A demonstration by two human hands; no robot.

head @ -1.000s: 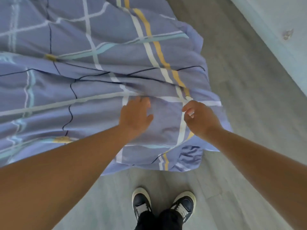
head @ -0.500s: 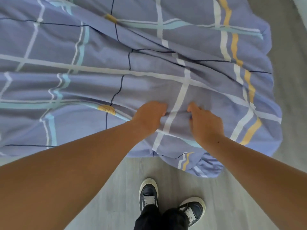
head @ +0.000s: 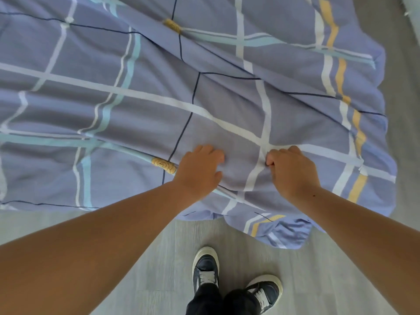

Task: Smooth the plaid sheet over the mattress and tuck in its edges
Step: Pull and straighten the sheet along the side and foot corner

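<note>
The blue plaid sheet (head: pixel 159 92), crossed by white, teal, yellow and dark lines, covers the mattress and lies in long creases. Its near edge hangs over the side and bunches loosely at the right corner (head: pixel 284 233). My left hand (head: pixel 197 171) grips a fold of the sheet near the near edge, fingers curled into the cloth. A short way to its right, my right hand (head: pixel 293 171) pinches the sheet with bent fingers, by a white stripe crossing. The mattress itself is hidden under the sheet.
Grey wood-look floor (head: pixel 159 258) runs along the near side of the bed and up the right side (head: pixel 404 110). My two dark sneakers (head: pixel 205 267) stand just below the bunched corner. A pale wall or furniture edge (head: pixel 412 17) shows at the top right.
The view has shifted left along the bed, so the sheet's right corner now sits farther right. Both hands have moved left along the near edge and keep hold of the cloth.
</note>
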